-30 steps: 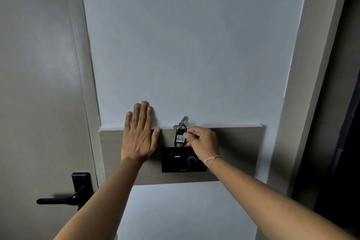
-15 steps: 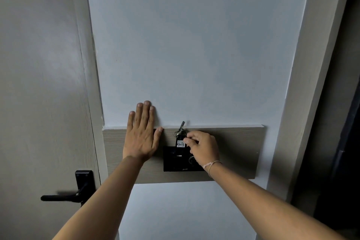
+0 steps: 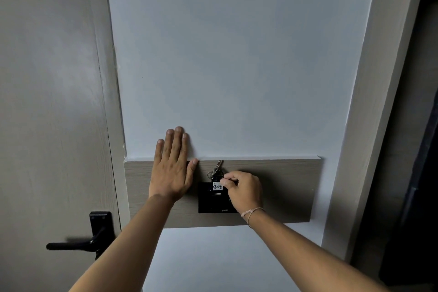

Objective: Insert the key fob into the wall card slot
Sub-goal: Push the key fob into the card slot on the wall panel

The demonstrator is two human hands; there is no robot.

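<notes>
Right hand (image 3: pixel 244 188) pinches the small black key fob with white "407" label (image 3: pixel 217 186) at the top of the black rectangular wall card slot unit (image 3: pixel 211 201). A silver key (image 3: pixel 217 165) projects toward 12 o'clock. Left hand (image 3: pixel 171 168), at the unit's 9 o'clock, lies flat and empty, fingers extended, across the grey-brown wooden wall panel (image 3: pixel 284 185).

Matt woodgrain panel (image 3: pixel 284 185), glossy blk plastic card slot (image 3: pixel 211 201), metal key (image 3: pixel 218 165).

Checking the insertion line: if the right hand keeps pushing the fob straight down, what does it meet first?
Probably the black wall card slot: the right hand pinches the key fob at its top edge. Insertion depth is unclear.
</notes>
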